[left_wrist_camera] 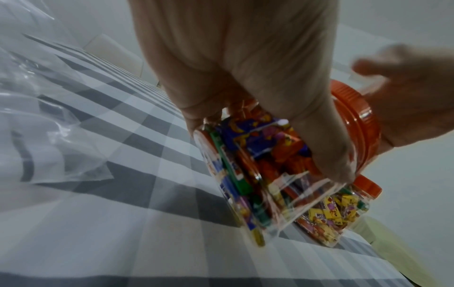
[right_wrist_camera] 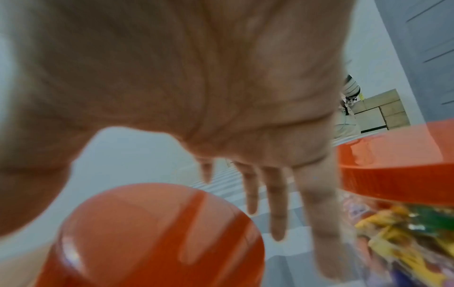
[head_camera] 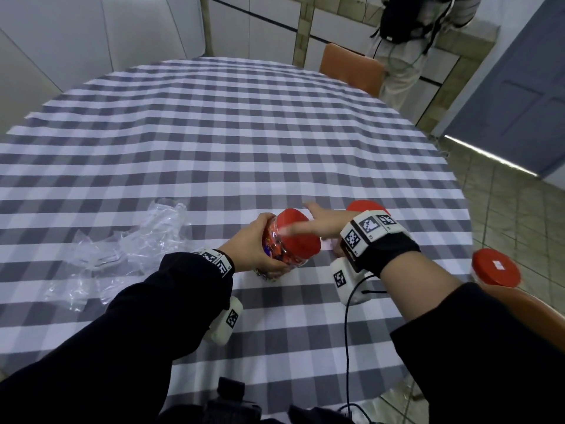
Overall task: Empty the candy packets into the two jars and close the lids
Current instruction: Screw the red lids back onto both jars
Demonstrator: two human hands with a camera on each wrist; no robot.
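My left hand (head_camera: 266, 249) grips a clear jar (head_camera: 284, 255) packed with coloured candies, tilted off the table with its base low. A red lid (head_camera: 298, 237) sits on it. In the left wrist view my fingers (left_wrist_camera: 326, 155) wrap the jar's wall (left_wrist_camera: 245, 174). My right hand (head_camera: 308, 223) is open with straight fingers spread just over that lid (right_wrist_camera: 152, 233); motion blur hides any contact. A second candy jar (left_wrist_camera: 331, 213) with a red lid (head_camera: 365, 206) stands behind my right wrist. Empty clear packets (head_camera: 122, 249) lie crumpled to the left.
The checked tablecloth (head_camera: 244, 133) covers a round table. Another red lid (head_camera: 495, 267) shows past the table's right edge, beside an orange chair back (head_camera: 535, 310). A second orange chair (head_camera: 351, 65) and a standing person (head_camera: 406, 56) are at the far side.
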